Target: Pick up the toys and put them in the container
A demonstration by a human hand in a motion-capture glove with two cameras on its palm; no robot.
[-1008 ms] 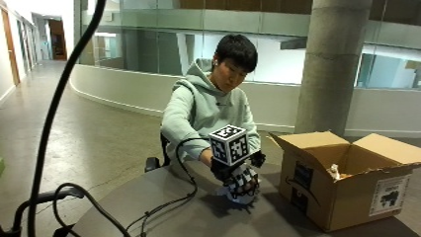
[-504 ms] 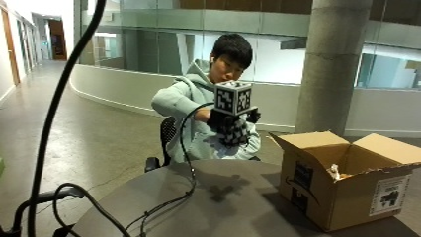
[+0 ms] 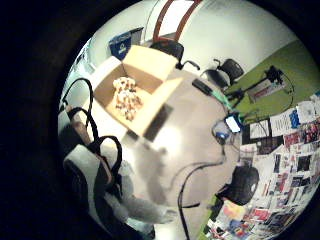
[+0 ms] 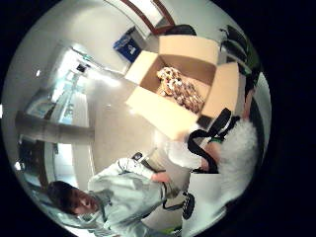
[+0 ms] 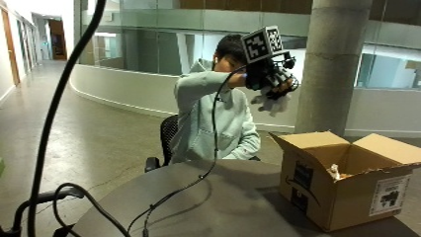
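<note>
In the outside view my gloved right hand (image 5: 268, 76) is raised to head height, left of and above the open cardboard box (image 5: 342, 195) on the round grey table (image 5: 217, 202). Its fingers grip a white fluffy toy (image 5: 270, 104), which hangs below the palm. Both palm views show this white toy (image 3: 82, 165) (image 4: 238, 143) close against the palm under the black straps. A spotted brown-and-white toy (image 3: 126, 97) (image 4: 180, 89) lies inside the box (image 3: 150, 60) (image 4: 163, 116), which sits well below the hand.
A black cable (image 5: 210, 148) hangs from the hand down to the table. The person sits on a dark chair (image 5: 168, 136) behind the table. A concrete pillar (image 5: 329, 64) stands behind the box. The box flaps stand open.
My hand has risen from the tabletop to head height with the white toy in it and has moved right, nearer the box.
</note>
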